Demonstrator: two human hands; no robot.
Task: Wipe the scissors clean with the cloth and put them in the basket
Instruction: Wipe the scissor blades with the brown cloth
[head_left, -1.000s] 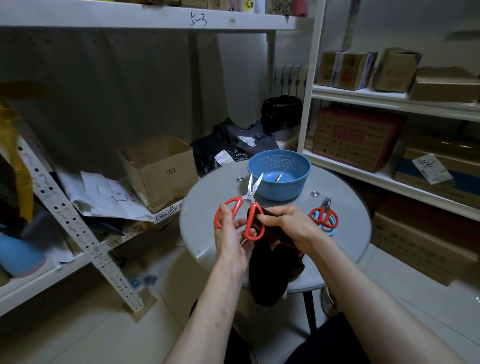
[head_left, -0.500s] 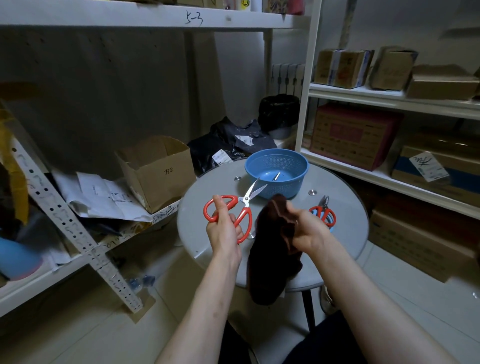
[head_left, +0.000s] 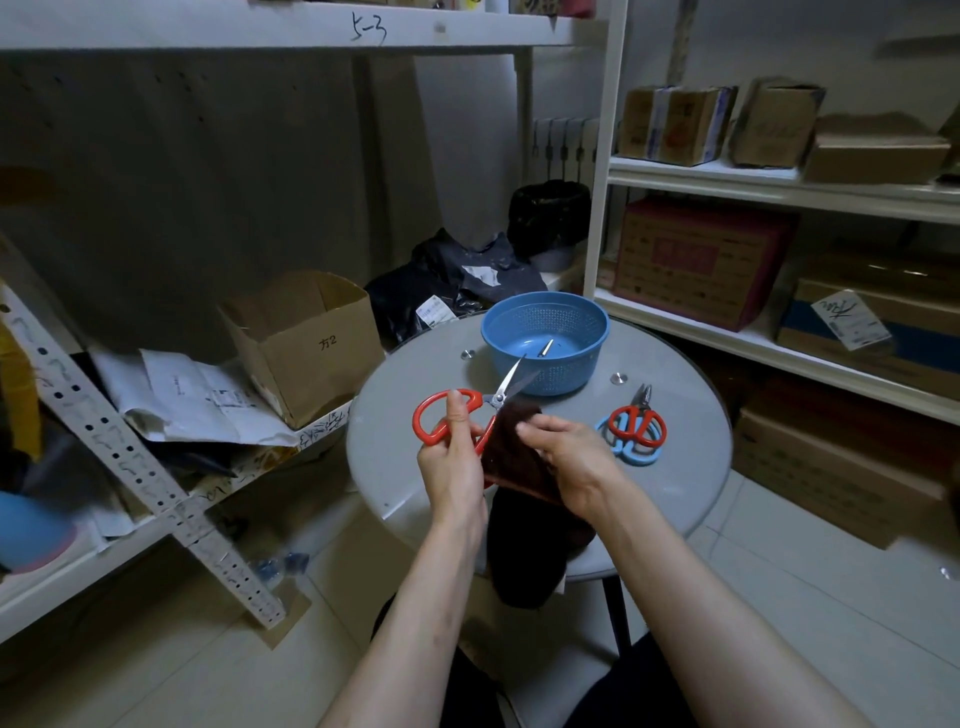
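Note:
My left hand (head_left: 451, 457) grips red-handled scissors (head_left: 457, 410) by the handles, blades pointing up and right toward the blue basket (head_left: 544, 340). My right hand (head_left: 566, 457) holds a dark brown cloth (head_left: 519, 467) against the lower handle of the scissors; the cloth hangs down over the table's front edge. The basket stands at the back of the round grey table (head_left: 685, 467) with a metal item inside. Another pair of red-handled scissors (head_left: 636, 423) lies on a light blue pair (head_left: 631, 453) right of my hands.
An open cardboard box (head_left: 306, 343) and loose papers (head_left: 192, 400) sit on the left shelf. Dark plastic bags (head_left: 457, 291) lie behind the table. White shelving with cardboard boxes (head_left: 696, 260) stands to the right.
The scissors tilted so the blades point more to the right. My right hand lifted the cloth, then brought it back against the handle.

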